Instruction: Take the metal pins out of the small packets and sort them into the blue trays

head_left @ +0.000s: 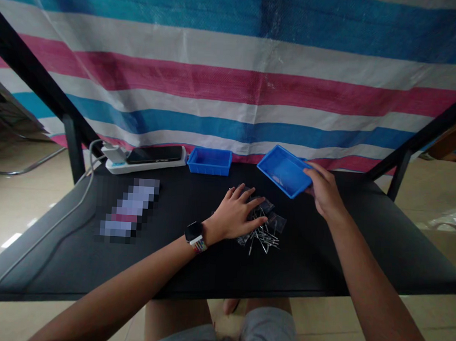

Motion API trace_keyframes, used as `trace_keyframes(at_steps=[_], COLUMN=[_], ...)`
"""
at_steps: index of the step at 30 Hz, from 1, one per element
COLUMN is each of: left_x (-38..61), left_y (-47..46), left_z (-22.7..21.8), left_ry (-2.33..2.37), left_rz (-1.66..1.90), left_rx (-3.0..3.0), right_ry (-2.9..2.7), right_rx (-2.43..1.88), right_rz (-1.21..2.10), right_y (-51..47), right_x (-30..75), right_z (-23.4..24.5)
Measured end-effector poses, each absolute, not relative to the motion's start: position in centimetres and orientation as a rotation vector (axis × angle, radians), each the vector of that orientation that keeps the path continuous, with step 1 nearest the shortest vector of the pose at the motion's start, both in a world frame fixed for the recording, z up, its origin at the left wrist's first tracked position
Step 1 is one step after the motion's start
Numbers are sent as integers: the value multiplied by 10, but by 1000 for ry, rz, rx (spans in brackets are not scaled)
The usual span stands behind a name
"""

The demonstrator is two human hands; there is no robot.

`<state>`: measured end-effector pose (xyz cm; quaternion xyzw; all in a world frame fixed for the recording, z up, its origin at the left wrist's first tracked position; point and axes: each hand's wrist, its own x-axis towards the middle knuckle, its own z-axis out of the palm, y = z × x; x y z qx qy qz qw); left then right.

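My left hand (237,215) lies with spread fingers over a pile of thin silver metal pieces, which look like pop rivets (265,238), in the middle of the black table. Small clear plastic bags (277,222) lie among them, partly hidden under the hand. My right hand (323,189) grips the right edge of a blue plastic bin (282,168), tilted above the tabletop with its inside facing me. Something small and pale shows inside it, too blurred to name. A second blue bin (210,161) stands upright at the table's back edge.
A white power strip (147,166) with a black phone (155,154) on it sits at the back left, its cable (90,175) running down the left side. A pixelated object (131,208) lies in front. Striped sheeting (233,83) hangs behind the table.
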<state>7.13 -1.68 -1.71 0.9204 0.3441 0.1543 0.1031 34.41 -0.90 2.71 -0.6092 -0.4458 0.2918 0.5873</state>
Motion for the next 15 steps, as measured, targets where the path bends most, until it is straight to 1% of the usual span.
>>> trace_keyframes(at_steps=[4,7,11,15], left_x=[71,69,65,63], left_y=[-20,-23,-24,-24], left_z=[-14,-11,-11,-11], left_ry=[975,956,965,918], left_rz=[466,502,499,470], left_rx=[2747,2744,2722,2698], right_ry=[-1152,-1267,-1342,-1471], right_rx=[-1431,-1563,-1627,-1690], right_rz=[803,947,925,777], right_y=[59,102,135,145], right_x=[328,320,319,316], right_z=[47,55,53,40])
